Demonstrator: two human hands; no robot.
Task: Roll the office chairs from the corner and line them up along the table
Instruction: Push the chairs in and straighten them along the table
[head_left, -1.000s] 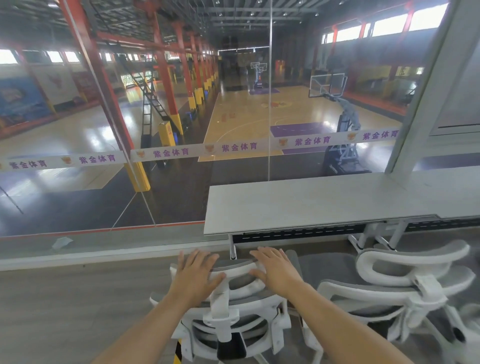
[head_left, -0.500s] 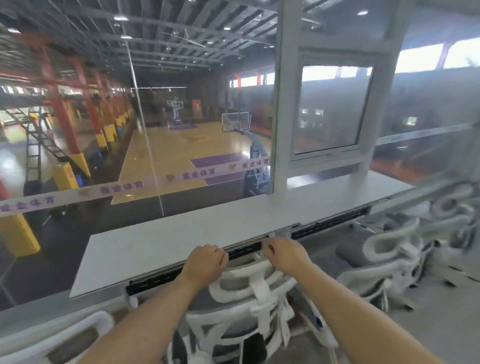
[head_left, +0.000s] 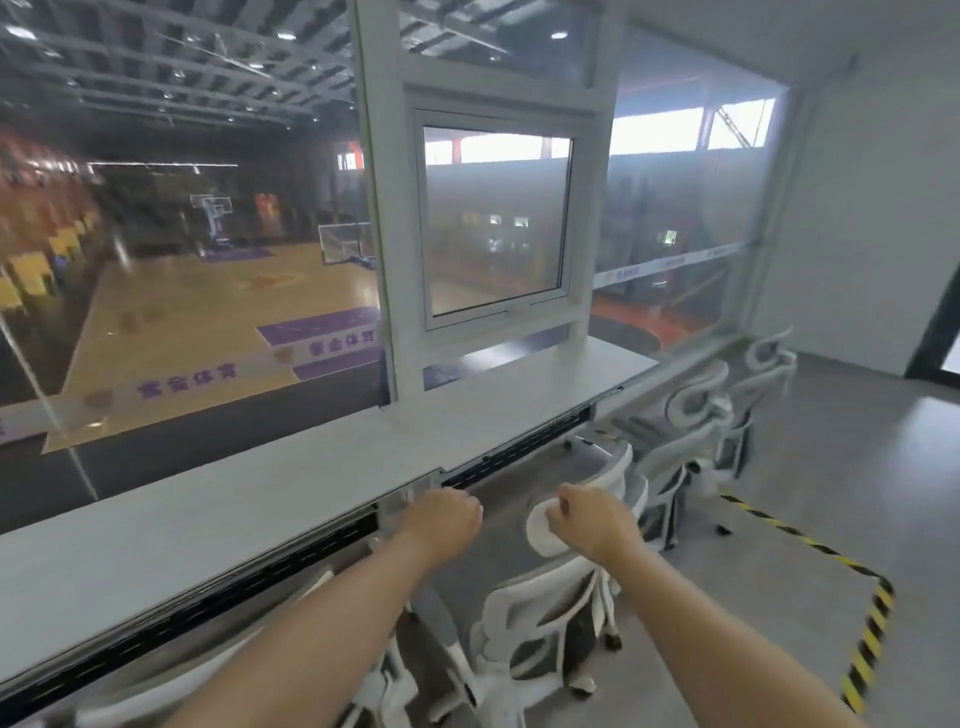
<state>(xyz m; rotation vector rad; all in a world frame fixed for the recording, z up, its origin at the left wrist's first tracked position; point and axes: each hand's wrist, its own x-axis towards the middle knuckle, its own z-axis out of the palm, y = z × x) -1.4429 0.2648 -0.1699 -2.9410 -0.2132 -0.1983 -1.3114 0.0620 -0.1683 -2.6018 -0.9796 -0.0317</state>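
A white mesh office chair stands with its seat toward the long white table that runs under the window. My right hand grips the chair's headrest from above, fingers curled over its top edge. My left hand hovers as a fist just left of the headrest, near the table's front edge, with nothing visible in it. Two more white chairs stand farther right along the window, past the table's end.
Part of another white chair shows at the lower left under the table edge. Yellow-black hazard tape marks the grey floor to the right. A white window frame rises behind the table; a wall closes the far right.
The view has swung right along the table. My left hand has come off the headrest and curled into a fist; my right hand still holds the chair, which now sits close to the table.
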